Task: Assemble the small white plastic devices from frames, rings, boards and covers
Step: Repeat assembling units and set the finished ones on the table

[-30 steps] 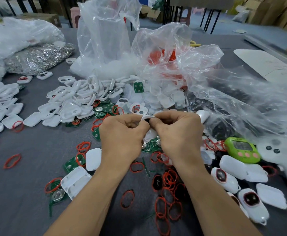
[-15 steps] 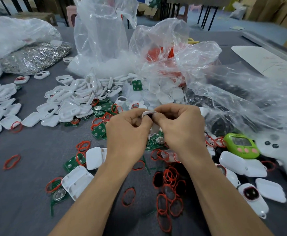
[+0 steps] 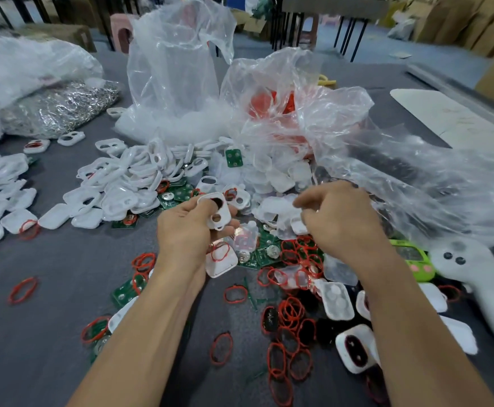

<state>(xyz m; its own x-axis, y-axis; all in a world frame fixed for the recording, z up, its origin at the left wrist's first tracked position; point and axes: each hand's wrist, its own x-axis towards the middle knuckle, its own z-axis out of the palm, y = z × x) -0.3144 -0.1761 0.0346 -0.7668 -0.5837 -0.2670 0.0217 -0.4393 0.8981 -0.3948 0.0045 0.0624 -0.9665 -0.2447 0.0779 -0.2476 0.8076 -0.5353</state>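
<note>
Pinched in left hand (image 3: 187, 230), above grey table (image 3: 49, 289): white two-holed plastic frame (image 3: 217, 214). Likely light, stiff (thin around holes); best taken by outer edges. Over translucent plastic covers (image 3: 278, 207), right hand (image 3: 342, 227) curled, hold unclear.

Single head view faces forward and down, seemingly close above the table (image 3: 28, 362).

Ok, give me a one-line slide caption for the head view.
Left hand holds a white frame while the right hand curls over translucent covers, amid scattered red rings and green boards.
</note>
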